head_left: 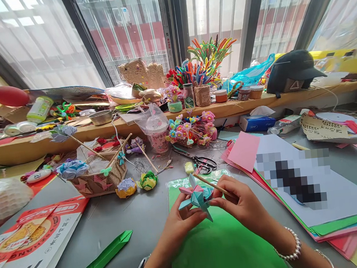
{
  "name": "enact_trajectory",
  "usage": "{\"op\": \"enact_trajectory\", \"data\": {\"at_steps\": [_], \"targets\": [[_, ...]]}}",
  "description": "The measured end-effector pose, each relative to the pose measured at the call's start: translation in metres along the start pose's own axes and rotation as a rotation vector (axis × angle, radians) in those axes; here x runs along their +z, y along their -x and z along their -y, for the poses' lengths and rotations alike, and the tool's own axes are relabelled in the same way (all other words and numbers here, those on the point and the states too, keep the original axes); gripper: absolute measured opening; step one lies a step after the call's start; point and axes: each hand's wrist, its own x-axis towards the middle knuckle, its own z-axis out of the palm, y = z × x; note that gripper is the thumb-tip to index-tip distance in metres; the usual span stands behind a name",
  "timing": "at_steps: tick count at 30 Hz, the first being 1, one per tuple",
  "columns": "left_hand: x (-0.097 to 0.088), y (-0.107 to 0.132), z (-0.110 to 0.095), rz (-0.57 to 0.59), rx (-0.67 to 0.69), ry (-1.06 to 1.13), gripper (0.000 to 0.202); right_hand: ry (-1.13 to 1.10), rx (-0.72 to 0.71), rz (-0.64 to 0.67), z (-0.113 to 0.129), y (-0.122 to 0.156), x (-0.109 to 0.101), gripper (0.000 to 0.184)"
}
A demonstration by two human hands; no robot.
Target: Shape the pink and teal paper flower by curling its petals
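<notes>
Over the green sheet [226, 246], my left hand [185, 216] is closed on an origami flower [198, 198] with pointed light-blue and pink petals. My right hand [239, 199] grips a thin wooden stick [212, 182], which slants up to the left behind the flower. Its fingertips meet the flower's right side; whether they pinch a petal I cannot tell. To the left on the grey table lies a folded green paper strip [105, 259]. Beyond my hands are black-handled scissors [204, 163] and a small yellow block [189, 167].
A paper stack [341, 203] lies at the right, a pink sheet [245, 150] on it. At the left stand a cardboard basket [99, 180], paper flowers [148, 179] and a printed bag [28, 243]. A lidded plastic cup [156, 131] stands before the crowded wooden ledge [137, 127].
</notes>
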Motion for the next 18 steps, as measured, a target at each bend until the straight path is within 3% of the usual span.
{"op": "enact_trajectory", "data": {"at_steps": [3,8,14,18], "targets": [[0.005,0.002,-0.003,-0.133,0.020,-0.059,0.042,0.040,-0.012,0.037,0.000,0.001,0.002,0.018],[0.002,0.003,-0.004,-0.178,0.044,-0.137,0.032,0.076,-0.056,0.083,-0.001,0.003,0.004,0.012],[0.007,0.003,-0.011,-0.052,-0.008,-0.025,0.040,0.077,-0.066,0.089,0.001,0.004,0.003,0.014],[0.013,0.004,-0.018,-0.046,0.002,-0.025,0.037,0.119,-0.062,0.075,0.004,0.004,0.003,0.013]]}}
